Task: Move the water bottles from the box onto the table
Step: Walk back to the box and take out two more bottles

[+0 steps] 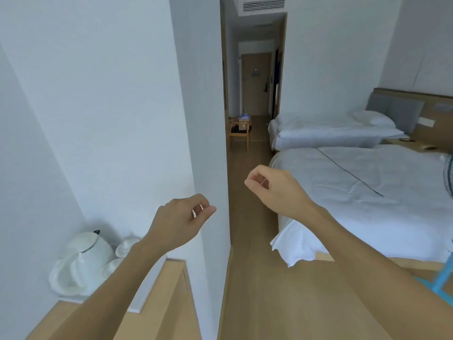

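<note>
Both my hands are raised in front of me and hold nothing. My left hand (182, 220) hangs loosely curled in front of a white wall corner, fingers bent inward. My right hand (274, 186) is curled the same way over the wooden floor, beside the near bed. No box and no water bottles show in this view. A wooden table top (171, 273) lies at the lower left, under my left forearm.
A white electric kettle (83, 256) and upturned white cups (126, 246) stand on a tray on the table. Two white beds (367, 182) fill the right side. A wooden luggage rack (240, 130) with items stands down the corridor. A blue fan (443, 273) is at the right edge.
</note>
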### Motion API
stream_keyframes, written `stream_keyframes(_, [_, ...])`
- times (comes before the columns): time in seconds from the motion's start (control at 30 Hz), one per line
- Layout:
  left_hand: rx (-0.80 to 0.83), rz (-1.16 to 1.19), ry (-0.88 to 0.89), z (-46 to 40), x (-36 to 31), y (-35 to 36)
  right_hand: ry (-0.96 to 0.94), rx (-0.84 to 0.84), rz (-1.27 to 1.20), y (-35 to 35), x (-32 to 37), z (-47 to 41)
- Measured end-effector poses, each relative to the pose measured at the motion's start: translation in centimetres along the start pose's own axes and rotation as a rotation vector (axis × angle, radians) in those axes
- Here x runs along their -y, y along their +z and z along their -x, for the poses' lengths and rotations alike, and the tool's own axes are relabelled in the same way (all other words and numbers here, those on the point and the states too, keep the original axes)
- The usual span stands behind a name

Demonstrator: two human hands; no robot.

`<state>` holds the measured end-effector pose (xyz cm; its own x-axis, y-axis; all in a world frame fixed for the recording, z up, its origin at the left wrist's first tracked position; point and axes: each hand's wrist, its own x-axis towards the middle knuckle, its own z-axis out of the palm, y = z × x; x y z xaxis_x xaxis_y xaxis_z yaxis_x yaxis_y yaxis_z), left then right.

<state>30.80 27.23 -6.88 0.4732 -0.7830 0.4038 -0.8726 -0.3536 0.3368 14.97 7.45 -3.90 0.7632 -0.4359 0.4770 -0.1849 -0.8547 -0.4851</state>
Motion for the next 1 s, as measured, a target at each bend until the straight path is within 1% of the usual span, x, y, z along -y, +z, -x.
stream_keyframes(0.23, [-0.029, -0.140, 0.165, -12.8, -2.5, 4.6, 0.035, -0.102, 0.037, -4.2, -8.5, -7.6])
stream_keyframes(0.37, [-0.047, -0.156, 0.209, -20.6, -2.6, 8.4, 0.035, -0.152, 0.071, -5.5, -13.3, -13.1])
stream_keyframes(0.57, [-0.043, -0.082, 0.235, -33.9, -1.9, 12.3, 0.083, -0.210, 0.130, -7.1, -20.2, -23.0])
stream_keyframes(0.73, [-0.032, -0.025, 0.231, -43.5, -1.2, 15.1, 0.120, -0.231, 0.119, -8.2, -25.4, -29.7])
stream_keyframes(1.0, [-0.029, -0.016, 0.249, -57.8, 1.1, 21.3, 0.136, -0.237, 0.122, -6.6, -36.4, -42.0])
